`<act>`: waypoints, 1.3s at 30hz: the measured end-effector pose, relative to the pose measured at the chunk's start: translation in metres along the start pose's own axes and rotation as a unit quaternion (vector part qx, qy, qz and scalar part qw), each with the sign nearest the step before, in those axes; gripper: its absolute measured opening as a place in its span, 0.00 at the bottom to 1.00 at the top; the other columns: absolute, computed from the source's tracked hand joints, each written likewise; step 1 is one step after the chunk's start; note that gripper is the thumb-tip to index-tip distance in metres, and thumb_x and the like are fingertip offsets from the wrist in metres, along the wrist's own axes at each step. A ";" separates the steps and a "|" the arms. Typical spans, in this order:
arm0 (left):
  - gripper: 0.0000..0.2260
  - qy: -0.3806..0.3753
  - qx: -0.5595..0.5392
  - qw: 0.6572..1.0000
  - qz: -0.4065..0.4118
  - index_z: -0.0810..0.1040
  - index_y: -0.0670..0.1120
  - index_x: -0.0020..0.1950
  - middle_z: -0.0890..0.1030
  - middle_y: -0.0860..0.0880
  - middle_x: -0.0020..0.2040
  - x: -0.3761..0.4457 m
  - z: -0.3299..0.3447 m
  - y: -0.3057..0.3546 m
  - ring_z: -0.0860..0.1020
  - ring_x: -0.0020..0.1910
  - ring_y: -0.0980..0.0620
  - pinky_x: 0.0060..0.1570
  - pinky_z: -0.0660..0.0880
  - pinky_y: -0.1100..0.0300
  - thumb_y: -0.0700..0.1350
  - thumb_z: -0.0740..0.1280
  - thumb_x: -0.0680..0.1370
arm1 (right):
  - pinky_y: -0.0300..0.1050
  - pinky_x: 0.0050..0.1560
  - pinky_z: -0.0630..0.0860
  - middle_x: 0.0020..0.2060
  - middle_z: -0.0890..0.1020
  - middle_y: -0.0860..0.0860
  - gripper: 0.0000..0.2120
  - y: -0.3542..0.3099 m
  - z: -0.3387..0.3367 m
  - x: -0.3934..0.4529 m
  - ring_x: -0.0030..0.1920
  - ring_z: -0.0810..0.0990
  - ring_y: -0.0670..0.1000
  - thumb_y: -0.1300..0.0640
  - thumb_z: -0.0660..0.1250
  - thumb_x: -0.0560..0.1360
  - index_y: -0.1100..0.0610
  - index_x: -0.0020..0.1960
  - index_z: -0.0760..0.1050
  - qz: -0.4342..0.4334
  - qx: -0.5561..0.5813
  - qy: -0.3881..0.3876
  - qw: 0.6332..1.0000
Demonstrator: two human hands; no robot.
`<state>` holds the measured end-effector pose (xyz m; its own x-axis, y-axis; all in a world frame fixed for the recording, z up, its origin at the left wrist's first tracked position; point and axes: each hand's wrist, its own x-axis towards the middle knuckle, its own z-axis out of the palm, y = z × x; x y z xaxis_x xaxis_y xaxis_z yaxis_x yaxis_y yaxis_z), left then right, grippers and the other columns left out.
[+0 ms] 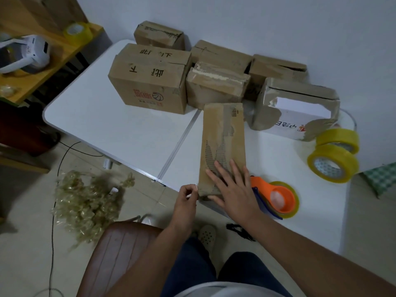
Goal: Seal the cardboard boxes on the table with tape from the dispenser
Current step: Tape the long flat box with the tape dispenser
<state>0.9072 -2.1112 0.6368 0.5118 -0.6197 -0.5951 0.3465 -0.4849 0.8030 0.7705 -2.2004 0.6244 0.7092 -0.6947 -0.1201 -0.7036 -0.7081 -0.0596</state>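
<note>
A long, flat cardboard box (221,144) lies lengthwise on the white folding table (120,125), its near end at the table's front edge. Its top surface is scuffed, with torn patches exposing the corrugation.

The right hand (232,186) rests palm-down on the near end of this box, fingers straight and slightly spread, pressing on the top. The left hand (187,197) is at the box's near left corner, thumb and fingertips pinching something small and pale; what it is cannot be told, possibly a tape end.

The orange tape dispenser (276,196), loaded with a yellowish roll, lies on the table just right of the right hand, touching or nearly touching the box's side. Two spare tape rolls (334,155), yellow and leaning on one another, sit near the table's right edge.

Further boxes are grouped at the back of the table against the wall: a large box with printed characters (150,82) to the left, several smaller worn boxes (216,86) in the middle, and a partly white box (297,108) to the right.

On the floor to the left lies a heap of crumpled used tape (85,202). A brown chair seat (120,254) is below the left forearm. A side bench (53,58) at upper left carries another tape roll (77,33) and a white appliance (27,52).
</note>
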 end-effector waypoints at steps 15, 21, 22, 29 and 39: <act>0.09 -0.033 0.065 0.997 0.000 0.86 0.49 0.46 0.87 0.50 0.46 0.001 -0.020 0.021 0.84 0.51 0.54 0.52 0.79 0.59 0.47 0.66 0.81 | 0.68 0.73 0.53 0.78 0.56 0.48 0.36 0.000 -0.002 0.000 0.78 0.53 0.62 0.33 0.52 0.75 0.42 0.79 0.48 0.004 0.000 -0.009 1.000; 0.12 -0.062 0.333 0.929 0.148 0.82 0.46 0.62 0.85 0.50 0.54 -0.005 -0.022 0.029 0.80 0.42 0.64 0.42 0.68 0.81 0.47 0.68 0.80 | 0.68 0.73 0.52 0.78 0.57 0.49 0.35 0.000 -0.001 0.000 0.77 0.54 0.62 0.35 0.55 0.75 0.43 0.78 0.49 0.003 0.004 -0.012 1.000; 0.12 -0.069 0.324 0.932 0.148 0.83 0.46 0.61 0.85 0.51 0.53 -0.003 -0.025 0.032 0.79 0.40 0.67 0.43 0.69 0.79 0.46 0.70 0.79 | 0.68 0.73 0.52 0.78 0.57 0.49 0.34 0.000 -0.002 0.001 0.77 0.54 0.62 0.34 0.52 0.75 0.42 0.78 0.49 0.004 0.004 -0.012 1.000; 0.10 -0.129 0.299 0.928 0.180 0.78 0.48 0.54 0.84 0.58 0.53 0.008 -0.037 0.021 0.83 0.48 0.62 0.45 0.76 0.68 0.47 0.74 0.76 | 0.69 0.72 0.54 0.78 0.58 0.50 0.34 -0.001 -0.001 0.001 0.77 0.55 0.63 0.34 0.51 0.76 0.44 0.78 0.49 0.001 -0.006 -0.017 1.000; 0.13 -0.175 0.533 0.750 0.352 0.70 0.47 0.54 0.72 0.54 0.55 0.029 -0.044 0.028 0.81 0.49 0.56 0.38 0.77 0.53 0.53 0.69 0.78 | 0.70 0.71 0.56 0.78 0.56 0.50 0.34 0.003 -0.003 0.001 0.77 0.53 0.63 0.33 0.46 0.76 0.44 0.79 0.53 -0.015 0.012 -0.060 0.998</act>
<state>0.9660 -2.1156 0.6431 -0.0293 -0.9868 -0.1596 -0.8319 -0.0644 0.5511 0.7699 -2.2036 0.6270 0.7213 -0.6514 -0.2353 -0.6834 -0.7246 -0.0890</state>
